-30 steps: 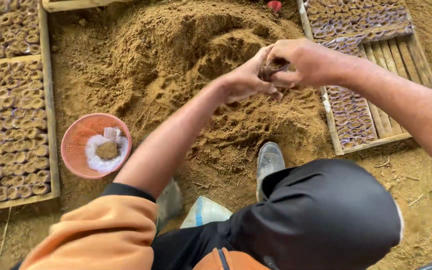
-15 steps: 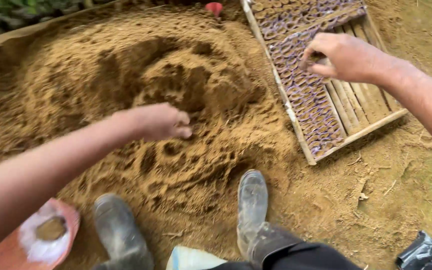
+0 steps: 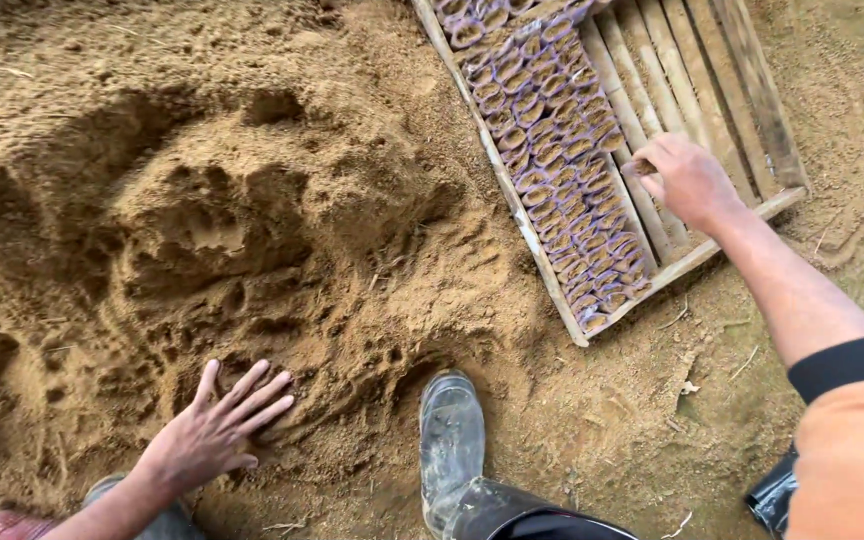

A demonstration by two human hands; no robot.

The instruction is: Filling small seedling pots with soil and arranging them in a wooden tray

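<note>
Pinching small soil-filled nursery tube [image 3: 641, 167], right hand [image 3: 690, 182] hovers over slatted wooden tray [image 3: 752, 100], fingers curled shut around tube at outer edge of packed tube rows [image 3: 552, 150]. Head view: left hand [image 3: 220, 422] well left of tray, flat on sandy soil mound [image 3: 212, 220], fingers spread, holding nothing. Rubber boot [image 3: 450, 440] near tray's lower corner. Tube judged light, thin-walled, crushable; grip sides gently, keep upright.
</note>
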